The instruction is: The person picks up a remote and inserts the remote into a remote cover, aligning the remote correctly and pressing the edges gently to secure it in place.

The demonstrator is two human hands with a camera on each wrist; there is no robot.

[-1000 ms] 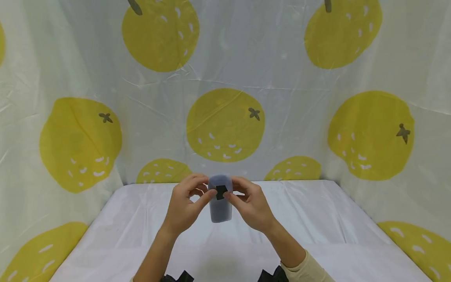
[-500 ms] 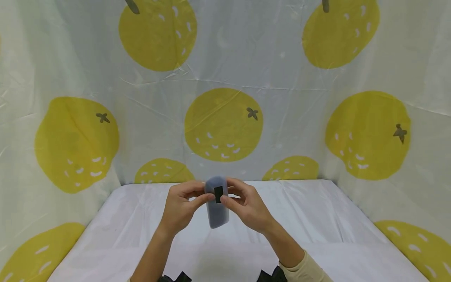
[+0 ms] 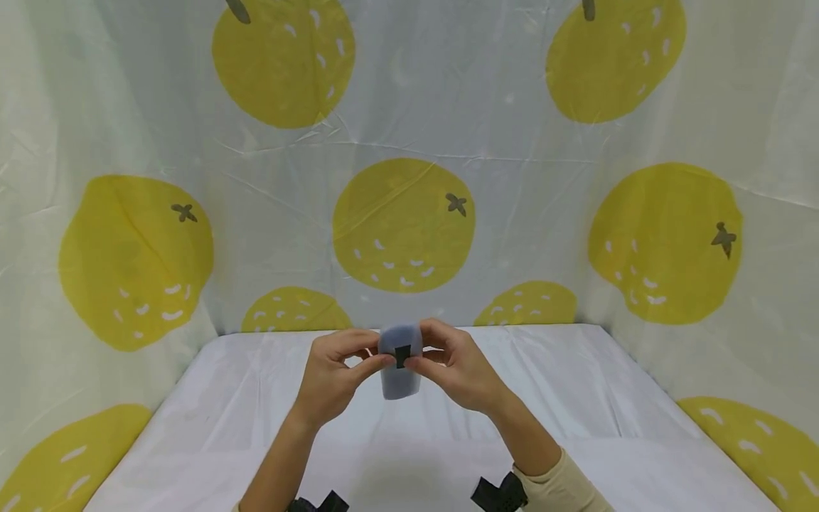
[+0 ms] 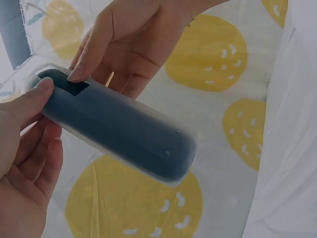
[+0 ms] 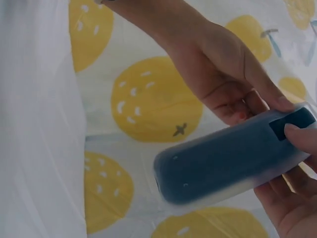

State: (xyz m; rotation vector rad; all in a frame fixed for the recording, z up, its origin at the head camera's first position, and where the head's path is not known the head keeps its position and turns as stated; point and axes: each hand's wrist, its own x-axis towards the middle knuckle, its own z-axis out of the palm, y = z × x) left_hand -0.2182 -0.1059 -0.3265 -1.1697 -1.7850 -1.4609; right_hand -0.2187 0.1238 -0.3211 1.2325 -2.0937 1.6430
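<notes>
A long, rounded blue-grey case (image 3: 400, 385) with a translucent outer layer is held up in mid-air between both hands. Near its upper end is a dark rectangular patch, seen clearly in the left wrist view; what kind of case it is, I cannot tell. My left hand (image 3: 328, 377) pinches the left side, thumb on the front by the patch, fingers behind. From the other side my right hand (image 3: 466, 371) pinches the same end, its thumb at the patch's edge. In the right wrist view the case (image 5: 218, 161) has its far end free of both hands.
A white-covered table (image 3: 550, 398) lies beneath the hands. Behind and at both sides hangs a pale curtain (image 3: 409, 85) printed with yellow fruit. Black straps (image 3: 499, 492) show near the wrists at the bottom edge.
Half a second ago the case looked longer and its lower end hung lower. Now it is tilted to look shorter, and has moved slightly right. Both hands keep their pinch.
</notes>
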